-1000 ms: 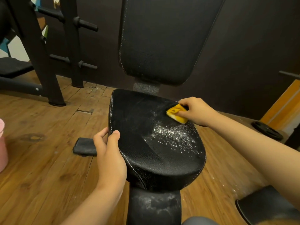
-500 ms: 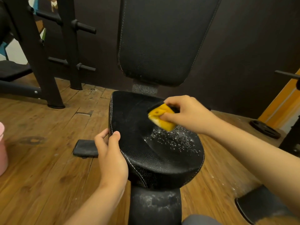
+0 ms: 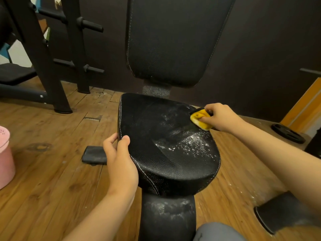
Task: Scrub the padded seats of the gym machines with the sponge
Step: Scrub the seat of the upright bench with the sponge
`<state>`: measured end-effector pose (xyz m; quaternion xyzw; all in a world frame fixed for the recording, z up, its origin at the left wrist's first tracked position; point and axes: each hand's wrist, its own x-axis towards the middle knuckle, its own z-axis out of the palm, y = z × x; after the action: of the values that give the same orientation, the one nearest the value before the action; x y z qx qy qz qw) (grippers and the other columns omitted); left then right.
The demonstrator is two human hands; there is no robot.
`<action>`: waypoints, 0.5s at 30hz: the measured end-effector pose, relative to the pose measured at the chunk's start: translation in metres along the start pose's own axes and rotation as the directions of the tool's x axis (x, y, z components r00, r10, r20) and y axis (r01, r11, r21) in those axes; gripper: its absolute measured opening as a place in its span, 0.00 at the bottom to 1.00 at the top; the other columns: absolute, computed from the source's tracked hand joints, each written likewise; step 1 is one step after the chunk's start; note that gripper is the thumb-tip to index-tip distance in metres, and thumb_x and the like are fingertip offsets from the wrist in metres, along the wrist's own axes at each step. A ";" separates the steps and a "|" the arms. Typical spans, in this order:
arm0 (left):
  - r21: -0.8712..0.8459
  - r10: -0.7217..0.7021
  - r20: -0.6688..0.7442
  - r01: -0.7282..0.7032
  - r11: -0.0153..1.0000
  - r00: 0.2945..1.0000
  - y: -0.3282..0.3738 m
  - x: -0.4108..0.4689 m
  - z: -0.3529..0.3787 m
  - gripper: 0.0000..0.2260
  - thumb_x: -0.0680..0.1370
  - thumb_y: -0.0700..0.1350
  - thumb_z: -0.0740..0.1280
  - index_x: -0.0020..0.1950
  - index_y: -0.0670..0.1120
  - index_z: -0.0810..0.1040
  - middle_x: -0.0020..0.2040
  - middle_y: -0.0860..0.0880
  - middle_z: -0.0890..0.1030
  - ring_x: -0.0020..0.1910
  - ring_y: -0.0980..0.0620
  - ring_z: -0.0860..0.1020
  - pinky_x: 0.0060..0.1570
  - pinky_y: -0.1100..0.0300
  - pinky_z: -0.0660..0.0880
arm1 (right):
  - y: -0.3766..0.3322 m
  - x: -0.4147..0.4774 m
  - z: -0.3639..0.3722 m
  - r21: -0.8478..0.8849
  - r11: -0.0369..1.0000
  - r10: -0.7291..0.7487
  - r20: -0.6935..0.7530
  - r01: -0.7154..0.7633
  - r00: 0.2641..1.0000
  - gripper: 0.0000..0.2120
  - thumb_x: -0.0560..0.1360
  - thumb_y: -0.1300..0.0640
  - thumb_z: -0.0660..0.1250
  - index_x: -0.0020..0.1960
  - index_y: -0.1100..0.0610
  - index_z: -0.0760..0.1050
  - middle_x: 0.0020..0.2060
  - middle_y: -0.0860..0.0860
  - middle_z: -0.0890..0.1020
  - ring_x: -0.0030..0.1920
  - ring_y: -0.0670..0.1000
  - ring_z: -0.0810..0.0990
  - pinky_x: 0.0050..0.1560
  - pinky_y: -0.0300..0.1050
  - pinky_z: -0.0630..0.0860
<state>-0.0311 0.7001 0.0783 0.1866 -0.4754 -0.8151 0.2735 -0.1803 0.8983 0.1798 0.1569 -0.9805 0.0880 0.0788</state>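
Head view: yellow sponge [image 3: 201, 121] at the right rear edge of the black padded seat [image 3: 166, 146], long axis slanted from upper left down to lower right, dark scrubbing face turned up and away, one corner pressed to the vinyl. Seat narrow at the back, broad toward the camera, white suds spread over its right half, upright backrest pad [image 3: 173, 40] just behind. Underfoot, worn wooden plank floor [image 3: 52, 171]; dark wall [image 3: 260, 49] behind, black rack frame [image 3: 40, 54] at far left, pink bucket [image 3: 5, 153] at the left edge, weight plate [image 3: 287, 135] lying flat at right. Right hand [image 3: 220, 119] closed around the sponge, fingers pinching its top. Left hand [image 3: 119, 160] clamped on the seat's left edge, thumb on top, well apart from the sponge
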 end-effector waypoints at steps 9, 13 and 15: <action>0.008 -0.008 0.005 0.008 1.000 1.000 0.001 0.000 -0.001 0.10 0.82 0.47 0.58 0.63 0.53 0.68 0.55 0.55 0.74 0.59 0.53 0.71 0.57 0.59 0.64 | -0.067 -0.017 0.006 0.167 0.955 -0.247 0.003 0.243 0.969 0.04 0.74 0.50 0.70 0.48 0.46 0.77 0.42 0.44 0.80 0.42 0.43 0.78 0.38 0.37 0.73; 0.005 -0.018 0.010 0.018 1.000 1.000 0.004 0.001 -0.001 0.08 0.82 0.46 0.59 0.62 0.53 0.68 0.50 0.56 0.74 0.52 0.55 0.73 0.53 0.59 0.69 | -0.114 -0.032 0.013 0.355 0.875 -0.363 0.036 0.328 0.931 0.04 0.74 0.51 0.71 0.48 0.47 0.78 0.43 0.43 0.81 0.43 0.40 0.78 0.41 0.32 0.73; 0.000 -0.032 0.006 0.032 0.999 0.999 0.005 0.000 -0.001 0.08 0.82 0.46 0.59 0.62 0.53 0.67 0.49 0.54 0.74 0.49 0.57 0.73 0.49 0.60 0.69 | -0.128 -0.039 0.013 0.439 0.847 -0.376 0.094 0.301 0.922 0.05 0.74 0.52 0.71 0.49 0.50 0.79 0.46 0.45 0.83 0.47 0.43 0.80 0.47 0.38 0.78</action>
<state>-0.0294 0.6974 0.0823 0.1917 -0.4731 -0.8199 0.2592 -0.1040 0.7874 0.1787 0.3480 -0.8987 0.2652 -0.0291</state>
